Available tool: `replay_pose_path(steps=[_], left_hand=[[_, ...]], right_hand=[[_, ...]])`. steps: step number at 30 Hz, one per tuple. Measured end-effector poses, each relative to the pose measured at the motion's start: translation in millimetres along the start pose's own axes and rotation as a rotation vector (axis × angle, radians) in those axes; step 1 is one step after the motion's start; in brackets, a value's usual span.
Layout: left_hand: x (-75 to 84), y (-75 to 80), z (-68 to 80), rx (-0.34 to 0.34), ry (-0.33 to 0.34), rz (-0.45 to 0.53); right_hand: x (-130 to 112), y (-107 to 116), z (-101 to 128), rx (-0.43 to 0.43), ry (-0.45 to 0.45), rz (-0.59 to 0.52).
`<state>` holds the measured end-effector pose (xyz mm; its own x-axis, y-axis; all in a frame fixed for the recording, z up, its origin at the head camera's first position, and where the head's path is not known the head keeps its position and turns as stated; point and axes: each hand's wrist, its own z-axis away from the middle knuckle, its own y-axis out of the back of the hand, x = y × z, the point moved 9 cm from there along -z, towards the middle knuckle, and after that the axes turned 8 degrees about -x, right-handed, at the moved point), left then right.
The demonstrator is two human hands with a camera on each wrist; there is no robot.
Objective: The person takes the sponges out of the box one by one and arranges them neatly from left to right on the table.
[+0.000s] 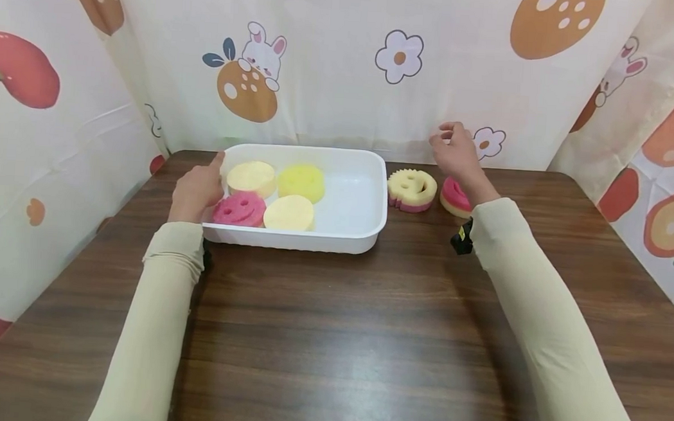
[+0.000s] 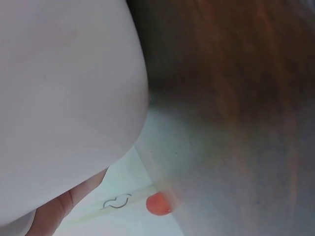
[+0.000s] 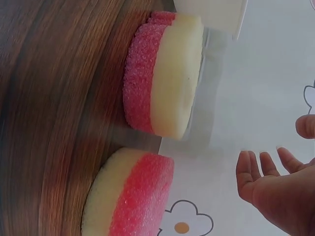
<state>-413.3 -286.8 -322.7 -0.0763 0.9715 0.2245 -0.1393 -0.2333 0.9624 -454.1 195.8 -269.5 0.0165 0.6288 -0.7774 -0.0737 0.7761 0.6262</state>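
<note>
My left hand [image 1: 198, 189] grips the left wall of a white tray [image 1: 294, 240]; in the left wrist view a finger [image 2: 69, 201] shows along the tray's outside. Inside sit a pink smiley sponge [image 1: 240, 210], a yellow sponge [image 1: 302, 182] and two pale round sponges [image 1: 251, 177], [image 1: 289, 213]. My right hand [image 1: 455, 150] hovers with fingers loosely bent and holds nothing. Below it on the table are a pale smiley sponge with a pink underside [image 1: 412, 188] and a red-topped sponge [image 1: 455, 197], partly hidden by my wrist.
The brown wooden table [image 1: 317, 338] stretches toward me in front of the tray. Patterned curtains [image 1: 334, 62] stand along its back and both sides, close behind the tray. Bare white floor shows in the tray's right part.
</note>
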Motion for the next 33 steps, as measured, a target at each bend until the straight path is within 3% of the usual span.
replay_pose_path(steps=[18,33], left_hand=[[0.4,0.5,-0.3,0.009,-0.01,-0.007],[1.6,0.8,2.0,-0.005,-0.009,-0.003]], right_hand=[[-26.4,-30.0,-1.3,-0.044,0.049,0.003],[-26.2,-42.1,-2.0,-0.075,0.042,0.018]])
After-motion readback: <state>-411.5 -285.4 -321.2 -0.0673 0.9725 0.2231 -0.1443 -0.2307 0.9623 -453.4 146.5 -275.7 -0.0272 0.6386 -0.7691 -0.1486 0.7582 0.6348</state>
